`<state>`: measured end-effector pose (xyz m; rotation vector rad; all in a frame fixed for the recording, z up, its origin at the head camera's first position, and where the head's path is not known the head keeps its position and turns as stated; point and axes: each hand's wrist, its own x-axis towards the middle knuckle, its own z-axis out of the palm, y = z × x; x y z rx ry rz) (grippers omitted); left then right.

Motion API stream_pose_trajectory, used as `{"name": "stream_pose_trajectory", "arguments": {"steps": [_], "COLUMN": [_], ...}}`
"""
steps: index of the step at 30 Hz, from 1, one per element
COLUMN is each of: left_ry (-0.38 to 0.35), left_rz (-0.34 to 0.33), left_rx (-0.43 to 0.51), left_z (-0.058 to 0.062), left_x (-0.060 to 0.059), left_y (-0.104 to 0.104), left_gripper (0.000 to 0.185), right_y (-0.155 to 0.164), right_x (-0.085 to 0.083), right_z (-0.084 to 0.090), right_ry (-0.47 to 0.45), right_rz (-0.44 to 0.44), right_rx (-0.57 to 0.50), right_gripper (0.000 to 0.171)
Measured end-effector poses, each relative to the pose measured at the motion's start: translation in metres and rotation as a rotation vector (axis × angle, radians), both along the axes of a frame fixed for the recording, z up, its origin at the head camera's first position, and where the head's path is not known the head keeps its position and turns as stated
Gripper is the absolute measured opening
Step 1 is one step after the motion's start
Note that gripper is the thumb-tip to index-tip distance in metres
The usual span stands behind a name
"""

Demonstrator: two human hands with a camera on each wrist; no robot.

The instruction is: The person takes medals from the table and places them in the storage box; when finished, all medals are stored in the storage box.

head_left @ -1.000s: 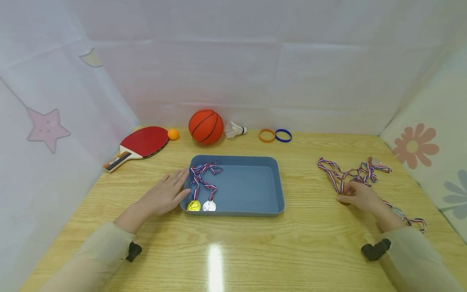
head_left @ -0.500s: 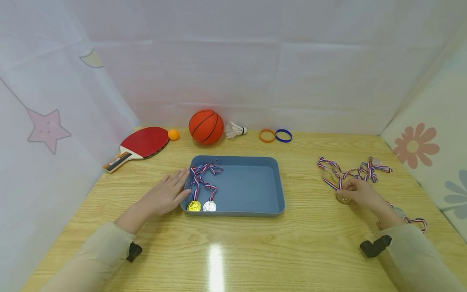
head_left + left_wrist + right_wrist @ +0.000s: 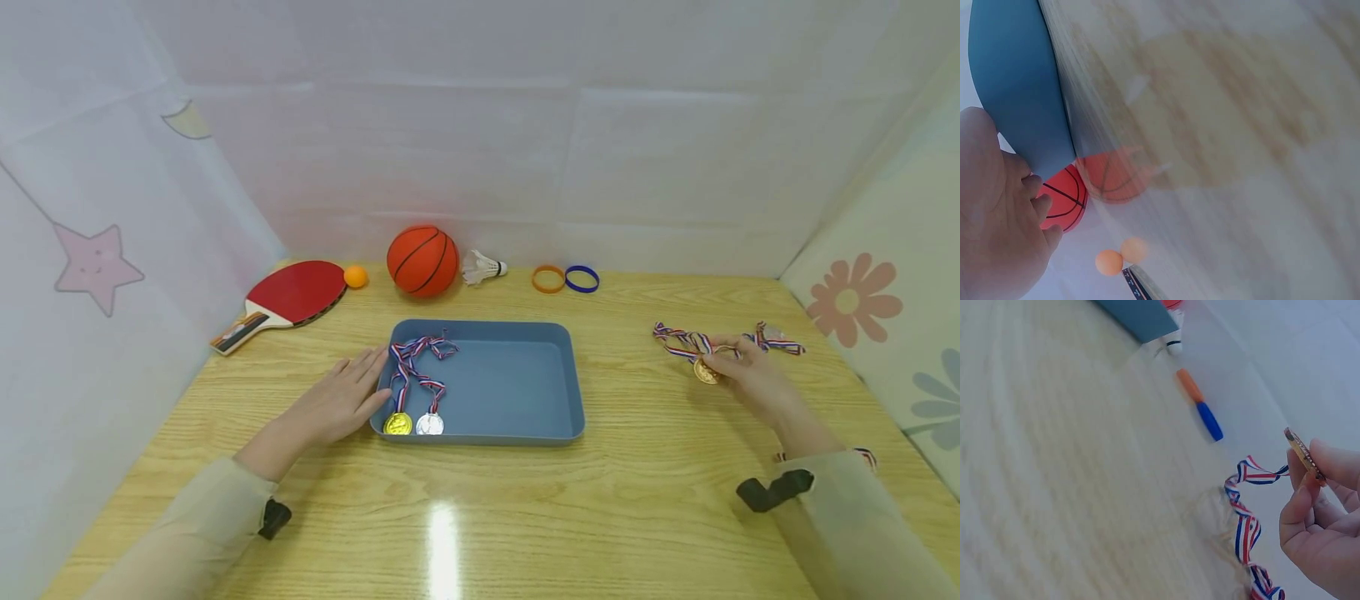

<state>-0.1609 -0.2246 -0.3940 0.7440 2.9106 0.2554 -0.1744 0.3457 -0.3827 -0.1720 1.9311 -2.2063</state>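
Observation:
A bronze-coloured medal (image 3: 705, 372) is pinched between the thumb and fingers of my right hand (image 3: 753, 383), and its striped ribbon (image 3: 678, 343) trails behind onto the wood. In the right wrist view the medal (image 3: 1304, 456) shows edge-on, held above the table. My left hand (image 3: 337, 396) lies with straight fingers against the left wall of the blue-grey tray (image 3: 517, 383). Inside the tray, on its left side, are a gold medal (image 3: 397, 423) and a silver medal (image 3: 430, 423), their ribbons bunched above them.
Along the back stand a table tennis bat (image 3: 303, 292), an orange ball (image 3: 356, 277), a basketball (image 3: 423, 261), a shuttlecock (image 3: 482, 267) and orange (image 3: 548, 279) and blue wristbands (image 3: 582, 279). Another ribbon (image 3: 783, 344) lies far right; one more (image 3: 866, 457) is partly hidden by the right arm.
My right hand has lifted the bronze-coloured medal and moved it slightly away from me, with its ribbon bunching up. The left hand and tray have stayed put.

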Motion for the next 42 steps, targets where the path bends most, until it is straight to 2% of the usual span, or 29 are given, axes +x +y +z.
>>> {"name": "stream_pose_trajectory", "arguments": {"steps": [3,5,12,21,27,35,42], "left_ry": [0.001,0.004,0.015,0.014,0.012,0.006,0.009], "left_rz": [-0.001,-0.003,-0.006,-0.004,-0.002,-0.001,0.001], "left_rx": [0.002,0.002,-0.003,-0.004,-0.005,-0.003,-0.010], "left_z": [0.001,0.001,0.001,-0.001,-0.002,0.000,-0.001], "left_x": [0.001,0.001,0.000,-0.001,-0.001,0.000,-0.001], "left_y": [0.000,0.001,0.001,0.000,-0.001,0.000,0.000], "left_gripper": [0.067,0.067,0.067,0.067,0.068,0.068,0.068], "right_y": [-0.002,-0.003,-0.008,-0.021,-0.035,-0.067,-0.112], "right_x": [-0.002,-0.004,-0.014,-0.030,-0.034,-0.029,-0.027], "right_z": [0.005,0.009,0.028,0.071,0.104,0.151,0.178], "right_ry": [0.015,0.021,0.069,0.177,0.266,0.346,0.354], "right_rz": [0.031,0.029,-0.014,0.026,0.068,0.076,0.102], "right_rx": [-0.146,-0.186,-0.108,-0.255,-0.332,-0.378,-0.358], "right_gripper": [0.031,0.035,0.024,0.028,0.032,0.024,0.023]}}
